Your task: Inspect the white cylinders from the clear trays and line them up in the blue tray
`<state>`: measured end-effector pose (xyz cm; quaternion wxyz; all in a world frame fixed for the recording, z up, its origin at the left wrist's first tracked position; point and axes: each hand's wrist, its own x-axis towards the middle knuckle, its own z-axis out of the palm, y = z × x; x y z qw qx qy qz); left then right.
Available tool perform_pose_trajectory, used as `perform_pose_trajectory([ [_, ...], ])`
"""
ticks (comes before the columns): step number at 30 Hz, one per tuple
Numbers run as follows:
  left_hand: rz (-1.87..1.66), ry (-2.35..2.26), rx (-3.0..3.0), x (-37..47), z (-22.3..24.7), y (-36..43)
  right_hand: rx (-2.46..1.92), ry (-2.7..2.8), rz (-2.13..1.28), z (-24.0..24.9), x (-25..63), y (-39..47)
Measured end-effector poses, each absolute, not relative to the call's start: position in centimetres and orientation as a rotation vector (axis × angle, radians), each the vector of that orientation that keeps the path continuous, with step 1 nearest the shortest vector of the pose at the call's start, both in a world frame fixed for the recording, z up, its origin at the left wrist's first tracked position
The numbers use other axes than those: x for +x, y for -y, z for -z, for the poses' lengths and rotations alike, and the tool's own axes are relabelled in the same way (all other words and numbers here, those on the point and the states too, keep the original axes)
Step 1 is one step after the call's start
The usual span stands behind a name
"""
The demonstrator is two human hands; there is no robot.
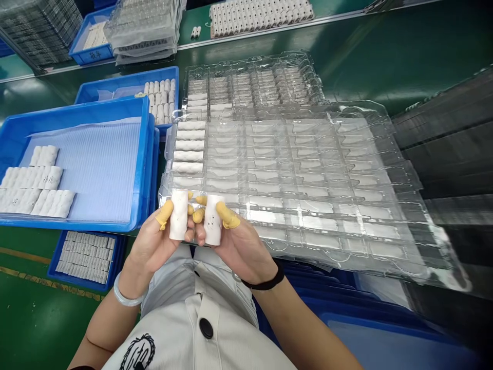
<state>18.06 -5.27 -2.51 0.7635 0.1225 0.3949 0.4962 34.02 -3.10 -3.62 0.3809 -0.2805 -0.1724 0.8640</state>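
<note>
My left hand (156, 236) grips a white cylindrical piece (179, 215), held upright between thumb and fingers. Beside it, my right hand (241, 234) holds a similar white piece (213, 220) that shows small dark marks. Yellow covers sit on the thumbs and some fingertips of both hands. Both pieces are over the near left edge of a clear plastic tray (265, 174) with rows of slots. White pieces (189, 145) lie in several slots of its left column. At left, a blue bin (111, 223) holds groups of white pieces (50, 203) on a pale ribbed liner.
Behind the tray is another clear tray (256, 85). More blue bins stand behind (127, 87) and below left (87, 257). Stacked clear trays (144, 31) and a block of white pieces (262, 18) are on the back shelf. Dark stacks (450, 144) rise at right.
</note>
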Motion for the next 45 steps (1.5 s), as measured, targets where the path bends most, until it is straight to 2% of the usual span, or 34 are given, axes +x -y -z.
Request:
perform_pose_trajectory([
  [5, -1.071, -0.886, 0.279, 18.12, 2.64, 5.17, -0.673, 0.347, -2.298, 3.66, 33.93, 3.01],
  [26, -1.130, -0.964, 0.323, 18.18, 2.73, 4.95, -0.659, 0.319, -2.273, 3.61, 33.76, 3.05],
  [37, -1.103, -0.941, 0.341, 18.19, 2.64, 5.23, -0.649, 0.474, -2.247, 3.97, 34.14, 3.42],
  [45, -1.124, -1.024, 0.263, 18.35, 2.49, 4.70, -0.600, 0.310, -2.234, 3.74, 33.99, 3.31],
])
